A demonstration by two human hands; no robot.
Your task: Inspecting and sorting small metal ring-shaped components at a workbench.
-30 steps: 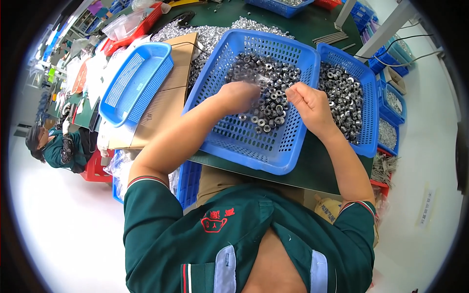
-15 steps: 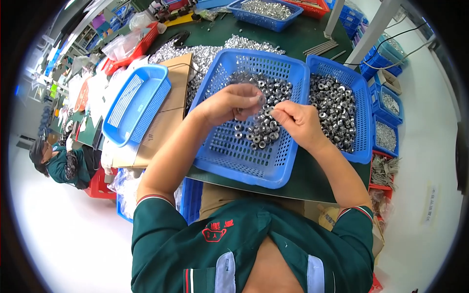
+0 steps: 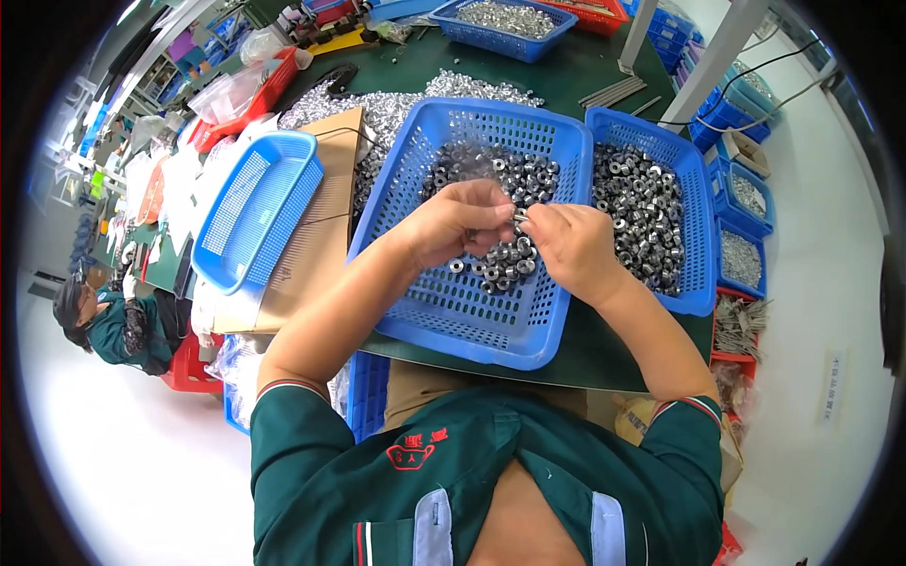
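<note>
Over a large blue mesh basket, my left hand and my right hand meet fingertip to fingertip. Both are closed in a pinch on a small shiny metal part, mostly covered by the fingers; its exact shape is hard to make out. Beneath them in the basket lie loose steel rings, short and thick with a hole through the middle. A second blue basket, close by on the right, holds a deep heap of similar rings.
On the left, a lighter blue basket rests on cardboard. Bright metal pieces are heaped behind. Thin rods lie near a white post. Stacked blue bins stand at the right. A seated person works far left.
My hands were slightly apart and have come together. The right hand has shifted a little left, and the fingertips now meet around the small metal part.
</note>
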